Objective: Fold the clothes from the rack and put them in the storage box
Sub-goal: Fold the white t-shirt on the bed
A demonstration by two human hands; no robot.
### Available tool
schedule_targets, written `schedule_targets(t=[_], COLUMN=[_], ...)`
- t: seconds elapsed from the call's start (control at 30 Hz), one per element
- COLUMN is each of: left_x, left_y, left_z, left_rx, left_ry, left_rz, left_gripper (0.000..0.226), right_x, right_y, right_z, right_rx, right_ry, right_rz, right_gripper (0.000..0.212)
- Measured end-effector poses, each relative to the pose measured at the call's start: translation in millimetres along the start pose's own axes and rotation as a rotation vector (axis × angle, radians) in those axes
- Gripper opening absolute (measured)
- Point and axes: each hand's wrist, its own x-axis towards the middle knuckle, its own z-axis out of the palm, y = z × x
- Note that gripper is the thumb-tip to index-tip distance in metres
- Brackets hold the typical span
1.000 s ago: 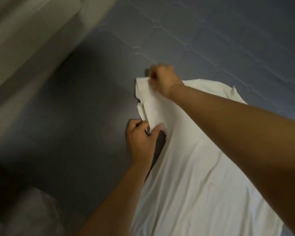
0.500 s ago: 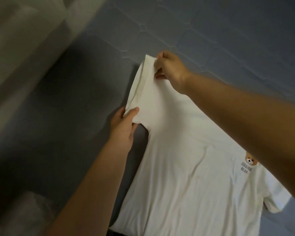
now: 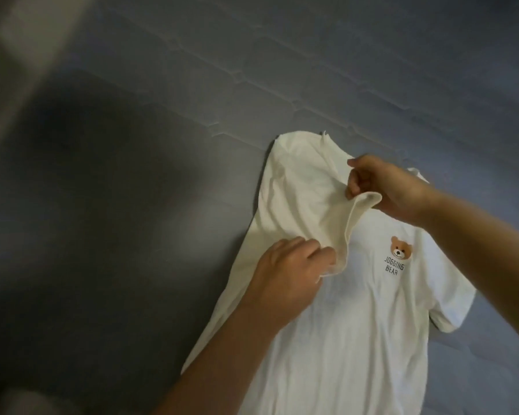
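A white T-shirt (image 3: 357,319) with a small bear print and the words JOGGING BEAR lies front up on a grey-blue quilted surface (image 3: 192,100). Its left sleeve is lifted and folded inward over the chest. My right hand (image 3: 384,187) pinches the sleeve's hem near the collar. My left hand (image 3: 285,271) grips the lower end of the same sleeve at the shirt's left side. The other sleeve lies flat at the right. No rack or storage box is in view.
A pale blurred surface (image 3: 15,55) runs along the upper left edge. A light blurred shape (image 3: 21,402) sits at the bottom left corner. The quilted surface extends beyond the shirt on the left and at the top.
Both hands have carried the left sleeve from the shirt's outer edge inward over the chest. The view has shifted, so the bear print is now near the middle.
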Motion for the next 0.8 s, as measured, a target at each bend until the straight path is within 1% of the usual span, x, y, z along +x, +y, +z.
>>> schedule_targets(t=[0.03,0.1,0.13,0.17,0.2,0.23,0.27,0.3,0.33,0.37,0.4,0.43,0.5,0.53,0.6,0.63,0.67,0.7,0.77,0.8], left_x=[-2,-10,-15,-20,-24,-28,-32,-34,-37,-38,-40,-40,-35,-28,-17,-11,-5,0,5,6], left_y=[2,3,4,5,9,11,8,3,-4,-11,-15,-15,-11,-6,-2,-3,-5,-10,-22,-30], left_z=[15,34,40,44,48,53,59,62,66,67,68,68,66,62,58,55,52,50,47,47], left_rx=[0.003,-0.003,-0.038,-0.133,-0.282,-0.425,-0.547,-0.665,-0.794,-0.92,-1.035,-1.146,-1.35,-1.435,-1.596,-1.711,-1.822,-1.894,-1.949,-1.958], left_ry=[-0.09,-0.268,-0.337,-0.374,-0.378,-0.341,-0.272,-0.202,-0.148,-0.107,-0.059,0.011,0.202,0.298,0.449,0.501,0.528,0.542,0.571,0.616], left_rz=[0.012,-0.033,-0.119,-0.255,-0.441,-0.643,-0.845,-1.03,-1.18,-1.32,-1.43,-1.488,-1.472,-1.461,-1.478,-1.505,-1.512,-1.471,-1.366,-1.333], left_gripper=[0.018,0.017,0.018,0.019,0.021,0.027,0.034,0.038,0.039,0.037,0.035,0.031,0.018,0.015,0.02,0.025,0.03,0.034,0.044,0.046], right_x=[1,6,9,13,17,22,29,36,44,53,62,73,95,104,119,124,129,132,137,139], right_y=[15,42,55,65,71,72,71,66,58,49,39,31,19,15,11,9,6,3,-4,-7], right_z=[-7,-15,-15,-14,-11,-6,0,7,16,24,33,40,50,51,50,48,47,46,48,51], right_rx=[-0.112,-0.497,-0.709,-0.863,-0.899,-0.854,-0.776,-0.712,-0.675,-0.65,-0.623,-0.593,-0.627,-0.673,-0.658,-0.603,-0.523,-0.437,-0.33,-0.314], right_ry=[0.062,0.184,0.255,0.346,0.439,0.494,0.501,0.472,0.424,0.378,0.343,0.326,0.36,0.391,0.411,0.399,0.391,0.389,0.411,0.42], right_rz=[0.054,0.166,0.197,0.176,0.102,-0.025,-0.165,-0.272,-0.323,-0.328,-0.293,-0.234,-0.143,-0.116,-0.102,-0.114,-0.143,-0.174,-0.258,-0.304], right_gripper=[0.048,0.037,0.029,0.023,0.019,0.015,0.015,0.021,0.031,0.039,0.046,0.051,0.053,0.048,0.027,0.022,0.025,0.03,0.031,0.029])
